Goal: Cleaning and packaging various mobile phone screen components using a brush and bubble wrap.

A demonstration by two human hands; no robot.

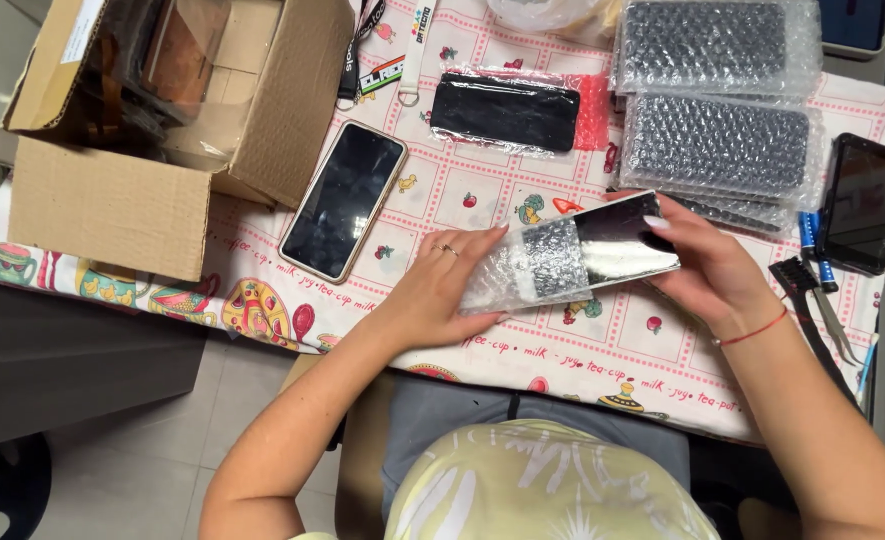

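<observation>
L hand (pixel 440 285) pinching bubble-wrap sleeve (pixel 522 272), R hand (pixel 707 262) gripping phone (pixel 617 243) half out, w/ hands apart for sliding room.

Phone half out of its bubble-wrap sleeve, held over the table.

I see my left hand (pixel 440 285) gripping the bubble-wrap sleeve (pixel 522 270) while my right hand (pixel 707 265) holds the exposed end of the dark phone (pixel 617 245) sticking out of it. A bare smartphone (pixel 343 200) lies just left on the patterned tablecloth (pixel 482 195), beside an open cardboard box (pixel 152 130). Behind are more bubble-wrapped phones (pixel 717 145); another phone (pixel 859 203) and tweezers (pixel 837 330) lie far right.
</observation>
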